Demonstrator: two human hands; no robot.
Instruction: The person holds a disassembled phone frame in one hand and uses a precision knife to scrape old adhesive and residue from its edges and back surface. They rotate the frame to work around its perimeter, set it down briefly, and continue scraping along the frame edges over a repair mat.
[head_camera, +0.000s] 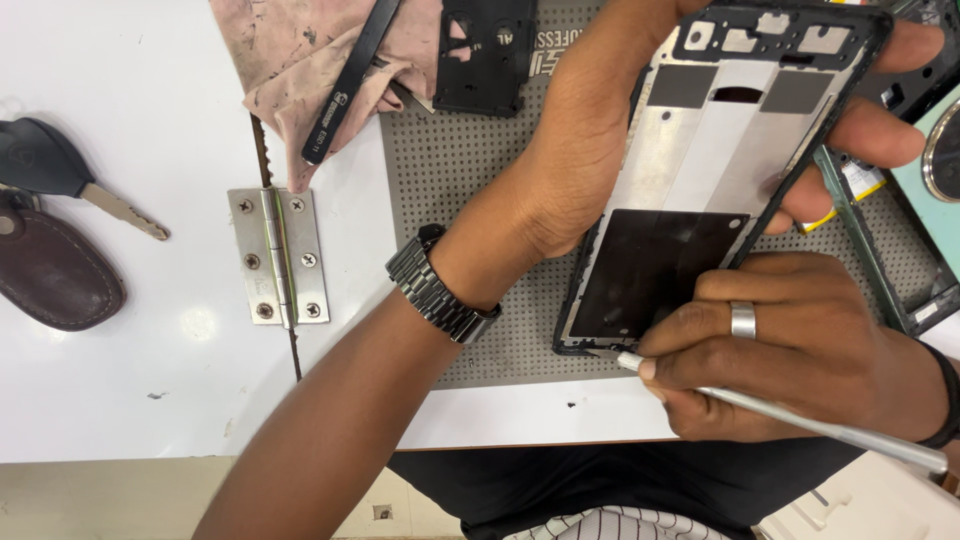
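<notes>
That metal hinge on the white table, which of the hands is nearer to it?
Left. The left hand grips the phone frame, its wrist passing right of the hinge. The right hand, holding a silver tool, is farther right.

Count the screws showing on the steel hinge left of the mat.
6: three down the left leaf, three down the right leaf of the hinge, on the white table. None looks hidden.

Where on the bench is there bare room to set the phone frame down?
The white table is bare below the key and leather fob, left of the hinge. The grey mat is bare between cloth and left hand. It is crowded right of the phone frame, where parts lie, and around the right hand.
</notes>
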